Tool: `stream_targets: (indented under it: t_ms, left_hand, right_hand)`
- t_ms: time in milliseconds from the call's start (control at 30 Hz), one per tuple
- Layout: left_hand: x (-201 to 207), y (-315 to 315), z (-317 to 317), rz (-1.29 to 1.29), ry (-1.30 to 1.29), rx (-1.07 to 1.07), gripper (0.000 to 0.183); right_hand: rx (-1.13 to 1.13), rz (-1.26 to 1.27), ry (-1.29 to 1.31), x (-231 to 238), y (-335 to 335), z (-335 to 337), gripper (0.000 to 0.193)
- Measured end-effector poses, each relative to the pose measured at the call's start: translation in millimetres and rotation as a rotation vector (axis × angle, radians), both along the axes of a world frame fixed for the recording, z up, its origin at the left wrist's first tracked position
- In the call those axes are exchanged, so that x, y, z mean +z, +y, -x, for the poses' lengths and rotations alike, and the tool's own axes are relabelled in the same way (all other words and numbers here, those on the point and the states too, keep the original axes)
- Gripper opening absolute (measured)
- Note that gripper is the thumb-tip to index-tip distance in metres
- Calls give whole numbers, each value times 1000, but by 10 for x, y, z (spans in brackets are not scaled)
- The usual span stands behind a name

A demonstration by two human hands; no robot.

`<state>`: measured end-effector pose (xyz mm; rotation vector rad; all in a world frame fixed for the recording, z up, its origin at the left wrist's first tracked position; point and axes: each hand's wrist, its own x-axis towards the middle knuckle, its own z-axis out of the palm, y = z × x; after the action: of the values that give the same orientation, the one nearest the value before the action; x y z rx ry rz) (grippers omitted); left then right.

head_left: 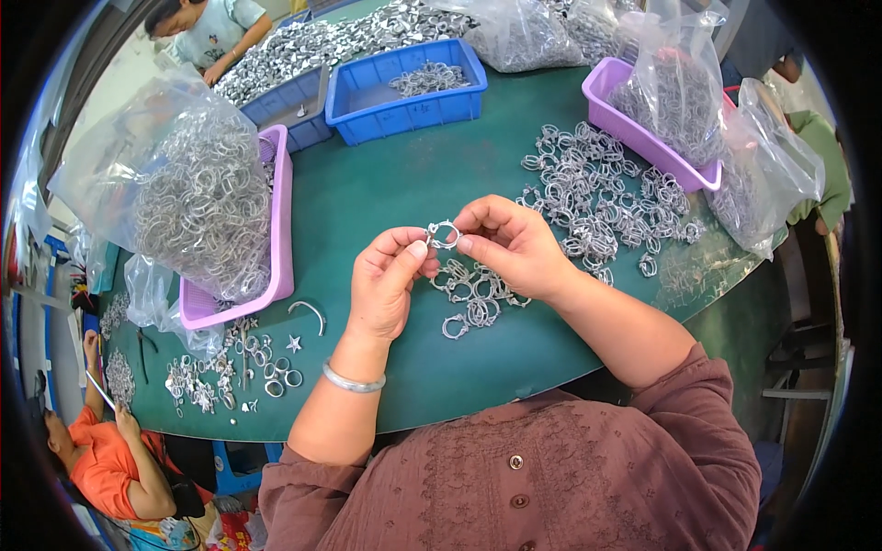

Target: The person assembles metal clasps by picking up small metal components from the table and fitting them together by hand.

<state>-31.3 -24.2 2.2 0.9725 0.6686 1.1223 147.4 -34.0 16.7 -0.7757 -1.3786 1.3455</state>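
Currently both hands meet at frame centre over the dark green round table. Left hand and right hand each pinch a small silver metal ring clamp between thumb and fingertips, held above the tabletop; other fingers curled in. Silver bangle on left wrist. Just below the hands, a small loose cluster of matching silver clamps lies on the table. Bigger spread of the same clamps right of centre. Purple plastic tray with a clear bag of clamps at left, second purple tray with bagged clamps upper right, blue plastic bin top centre. Small rings and a star-shaped piece lower left, probably washers, too small to confirm. Other people at upper left and lower left edges.
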Motion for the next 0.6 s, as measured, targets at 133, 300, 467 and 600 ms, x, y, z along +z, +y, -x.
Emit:
stream_targets:
  t_ms: [133,300,467,600]
  left_hand:
    - [17,-3,-4,-19,13,8,14]
    - [24,9,-13,-35,17,19,14]
    - [-11,-11,1,-14,1,14,12]
    - [-13,13,-2,11,-12,14,11]
  right_hand:
    - [0,3,13,-4,5,6,12]
    - [-9,12,40,-24,19,23,11]
    - [5,36,83,-3,-18,36,10]
    - [-5,79,52,7,-1,32,11]
